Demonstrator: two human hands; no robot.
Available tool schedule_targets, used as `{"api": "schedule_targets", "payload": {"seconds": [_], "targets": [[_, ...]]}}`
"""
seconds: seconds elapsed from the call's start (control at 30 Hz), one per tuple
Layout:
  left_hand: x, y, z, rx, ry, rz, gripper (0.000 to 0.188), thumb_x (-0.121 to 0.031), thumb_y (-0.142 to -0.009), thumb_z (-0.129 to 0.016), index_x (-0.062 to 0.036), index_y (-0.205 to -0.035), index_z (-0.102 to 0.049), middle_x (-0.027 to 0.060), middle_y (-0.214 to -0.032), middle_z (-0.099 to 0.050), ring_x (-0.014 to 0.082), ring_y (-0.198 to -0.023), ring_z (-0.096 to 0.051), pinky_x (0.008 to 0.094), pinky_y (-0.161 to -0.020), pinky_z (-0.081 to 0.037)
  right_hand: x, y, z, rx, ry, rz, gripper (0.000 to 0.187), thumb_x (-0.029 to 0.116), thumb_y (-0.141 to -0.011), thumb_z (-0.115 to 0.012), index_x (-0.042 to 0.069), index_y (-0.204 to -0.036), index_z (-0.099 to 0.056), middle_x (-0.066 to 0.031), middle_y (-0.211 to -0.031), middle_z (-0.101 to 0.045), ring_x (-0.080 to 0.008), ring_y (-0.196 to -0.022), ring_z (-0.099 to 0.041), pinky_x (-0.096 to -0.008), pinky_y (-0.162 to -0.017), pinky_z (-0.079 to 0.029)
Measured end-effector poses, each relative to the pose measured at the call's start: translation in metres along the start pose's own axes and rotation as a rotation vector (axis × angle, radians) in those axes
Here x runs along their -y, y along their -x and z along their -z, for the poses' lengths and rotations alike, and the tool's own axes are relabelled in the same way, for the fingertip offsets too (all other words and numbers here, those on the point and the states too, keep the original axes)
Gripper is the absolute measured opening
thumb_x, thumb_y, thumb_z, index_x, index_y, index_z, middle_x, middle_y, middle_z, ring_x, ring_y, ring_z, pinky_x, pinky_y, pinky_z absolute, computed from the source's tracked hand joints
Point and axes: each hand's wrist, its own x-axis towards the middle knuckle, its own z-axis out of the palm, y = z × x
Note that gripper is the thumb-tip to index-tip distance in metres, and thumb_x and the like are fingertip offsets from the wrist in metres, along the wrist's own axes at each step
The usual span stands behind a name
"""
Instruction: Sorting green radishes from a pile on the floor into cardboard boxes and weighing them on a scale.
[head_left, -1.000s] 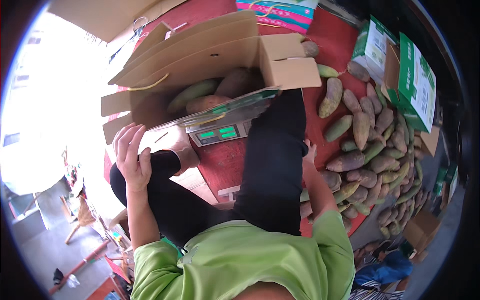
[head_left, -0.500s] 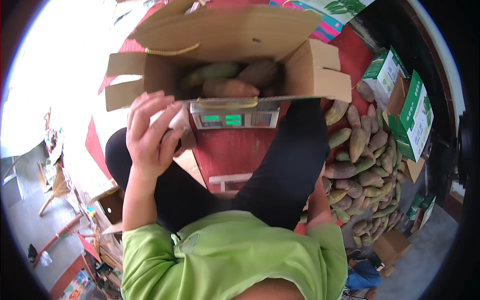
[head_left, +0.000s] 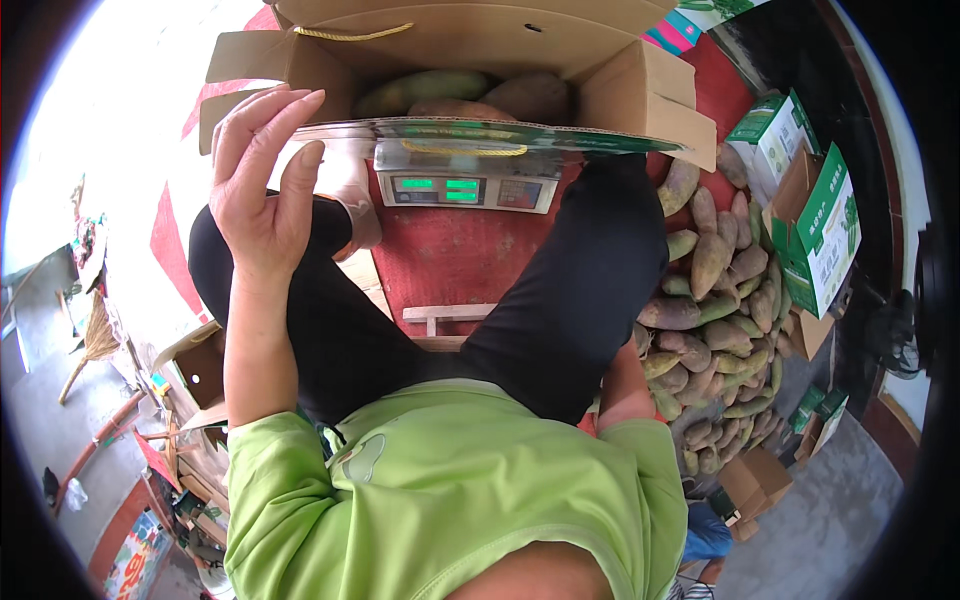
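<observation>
My left hand (head_left: 262,185) is raised at the front left corner of an open cardboard carton (head_left: 620,95), fingers spread and holding nothing. I cannot tell whether the fingertips touch its flap. Inside lie a long green root vegetable (head_left: 420,90) and brownish-purple ones (head_left: 535,97), like large radishes. The carton rests on a digital scale (head_left: 465,192) with lit green displays. A yellow cord handle (head_left: 465,150) hangs on its front wall. My right forearm (head_left: 628,388) passes down beside my right thigh, which hides the hand. That arm is nearest the vegetable pile (head_left: 715,320).
Green-and-white cartons (head_left: 820,230) stand beyond the pile on the right. A brown carton (head_left: 755,487) lies at lower right, near a person in blue (head_left: 706,535). Red covering (head_left: 430,255) lies under the scale. A broom (head_left: 92,345) is at far left.
My left hand has shifted left and opened wider beside the carton. The carton and scale appear higher in the picture as the view has tilted. My right arm stays down by the thigh.
</observation>
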Motion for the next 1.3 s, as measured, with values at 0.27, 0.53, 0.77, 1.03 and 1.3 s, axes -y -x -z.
{"api": "schedule_targets", "payload": {"seconds": [0.27,0.53,0.77,1.03,1.3], "targets": [[-0.006,-0.003,-0.001,0.111,-0.058,0.025,0.025,-0.004,-0.088,-0.057,0.0022,-0.110,-0.064,0.0144,-0.112,-0.062,0.0271,-0.109,-0.056,0.0360,-0.096,-0.042,-0.051,-0.020,-0.037,-0.146,0.015,0.040,0.079,0.026,-0.054,-0.086,-0.001,-0.118,-0.049,-0.0188,-0.111,-0.059,-0.0347,-0.104,-0.057,-0.0411,-0.091,-0.045],[-0.015,-0.011,-0.017,0.099,-0.004,-0.007,0.024,-0.004,-0.080,-0.062,0.0013,-0.103,-0.066,0.0139,-0.102,-0.063,0.0293,-0.102,-0.058,0.0404,-0.095,-0.041,-0.039,-0.022,0.022,-0.217,-0.497,0.044,0.073,0.005,-0.062,-0.083,-0.002,-0.124,-0.044,-0.0110,-0.109,-0.056,-0.0221,-0.096,-0.056,-0.0341,-0.082,-0.048],[-0.018,-0.013,-0.005,0.170,-0.003,-0.055,0.026,-0.014,-0.073,-0.068,-0.0012,-0.095,-0.068,0.0102,-0.088,-0.061,0.0258,-0.084,-0.060,0.0464,-0.092,-0.044,0.114,0.000,0.158,-0.178,-0.798,0.333,0.059,-0.001,-0.072,-0.074,0.000,-0.123,-0.046,-0.0098,-0.119,-0.055,-0.0203,-0.109,-0.053,-0.0341,-0.095,-0.042],[-0.020,-0.014,0.003,0.233,0.000,-0.054,0.035,-0.028,-0.069,-0.071,-0.0057,-0.097,-0.069,0.0064,-0.092,-0.061,0.0260,-0.087,-0.060,0.0458,-0.092,-0.043,0.322,0.074,0.270,-0.146,-0.617,0.882,0.074,0.000,-0.067,-0.074,-0.002,-0.132,-0.039,-0.0122,-0.129,-0.048,-0.0235,-0.120,-0.048,-0.0367,-0.104,-0.035],[-0.016,-0.013,0.007,0.266,0.037,-0.042,0.037,-0.028,-0.071,-0.071,-0.0060,-0.100,-0.069,0.0049,-0.096,-0.060,0.0239,-0.092,-0.059,0.0454,-0.094,-0.042,0.464,0.118,0.186,0.258,0.084,1.473,0.062,0.009,-0.060,-0.076,0.004,-0.117,-0.051,-0.0139,-0.113,-0.057,-0.0306,-0.106,-0.054,-0.0426,-0.092,-0.043]]}}
